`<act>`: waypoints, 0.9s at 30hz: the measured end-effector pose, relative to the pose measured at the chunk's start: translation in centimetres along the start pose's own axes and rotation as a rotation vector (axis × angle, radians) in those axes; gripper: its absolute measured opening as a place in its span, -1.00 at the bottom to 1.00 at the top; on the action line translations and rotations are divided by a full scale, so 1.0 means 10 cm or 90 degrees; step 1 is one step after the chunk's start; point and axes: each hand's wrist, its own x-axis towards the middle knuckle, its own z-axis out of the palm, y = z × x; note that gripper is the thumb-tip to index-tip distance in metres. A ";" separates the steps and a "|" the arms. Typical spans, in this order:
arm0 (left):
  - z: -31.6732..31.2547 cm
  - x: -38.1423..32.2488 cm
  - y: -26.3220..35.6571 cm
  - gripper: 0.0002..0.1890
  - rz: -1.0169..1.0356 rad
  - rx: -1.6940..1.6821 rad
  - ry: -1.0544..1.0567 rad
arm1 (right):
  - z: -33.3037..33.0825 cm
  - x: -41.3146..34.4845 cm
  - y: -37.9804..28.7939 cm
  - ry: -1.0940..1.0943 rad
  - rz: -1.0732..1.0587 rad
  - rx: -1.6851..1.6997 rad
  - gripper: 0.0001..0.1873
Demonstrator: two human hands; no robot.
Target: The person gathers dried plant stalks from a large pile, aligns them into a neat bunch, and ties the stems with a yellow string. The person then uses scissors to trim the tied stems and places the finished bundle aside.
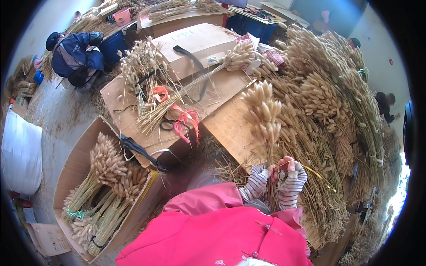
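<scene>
My left hand (259, 181), in a striped fingerless glove, holds the stems of an upright bunch of dried bunny-tail grass (264, 114). Its fluffy beige seed heads point away from me. Beside it, my right hand (292, 183), gloved alike, pinches a thin yellow tie (314, 173) between thumb and finger. The tie crosses near the stems, and a loose end trails to the right. Whether it goes fully around the stems is hidden by my fingers. The lower stems hang between my two wrists, in front of my pink garment (213, 236).
A large heap of dried grass (319, 96) lies on the right, beside a wooden board (233, 129). Left, an open cardboard box (71, 166) holds tied bunches. Ahead, loose stems, scissors (167, 123) and pink ribbon (186, 121) lie on cardboard. A person (75, 56) bends at far left.
</scene>
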 end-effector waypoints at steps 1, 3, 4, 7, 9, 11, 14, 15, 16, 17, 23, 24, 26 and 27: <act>0.01 -0.02 0.01 -0.78 -0.020 -0.047 -0.014 | 0.02 -0.01 -0.03 0.001 0.026 0.059 -0.77; 0.02 -0.03 0.02 -0.76 -0.013 -0.025 -0.020 | 0.06 -0.01 -0.07 -0.034 0.050 0.224 -0.77; 0.03 -0.04 0.02 -0.76 -0.015 -0.030 -0.022 | 0.08 0.00 -0.07 -0.012 0.049 0.233 -0.78; 0.02 -0.03 -0.01 -0.76 -0.018 -0.011 -0.025 | 0.10 0.05 -0.03 0.040 0.087 0.332 -0.78; 0.00 -0.02 -0.04 -0.76 0.002 0.003 -0.043 | 0.08 0.08 -0.02 0.030 0.104 0.357 -0.80; 0.00 0.01 -0.05 -0.76 0.024 0.012 -0.075 | 0.05 0.11 -0.03 -0.053 0.085 0.309 -0.81; 0.00 0.00 -0.06 -0.78 0.046 0.030 -0.074 | 0.03 0.10 -0.07 -0.059 0.089 0.251 -0.81; 0.00 -0.01 -0.06 -0.78 0.051 0.040 -0.064 | 0.03 0.09 -0.10 -0.064 0.094 0.245 -0.81; 0.00 -0.01 -0.06 -0.77 0.054 0.071 -0.058 | 0.03 0.08 -0.12 -0.052 0.091 0.253 -0.80; 0.00 -0.01 -0.06 -0.77 0.061 0.099 -0.057 | 0.04 0.08 -0.13 -0.055 0.089 0.242 -0.80; -0.04 0.01 -0.17 -0.76 0.143 0.273 -0.026 | 0.05 0.02 -0.22 -0.054 0.089 0.240 -0.82; -0.05 0.02 -0.19 -0.77 0.154 0.282 -0.023 | 0.05 0.01 -0.22 -0.047 0.097 0.245 -0.83; -0.06 0.05 -0.21 -0.80 0.134 0.281 -0.008 | 0.07 0.01 -0.22 -0.020 0.094 0.209 -0.84; -0.07 0.06 -0.22 -0.82 0.117 0.296 0.003 | 0.09 0.01 -0.22 -0.020 0.095 0.220 -0.84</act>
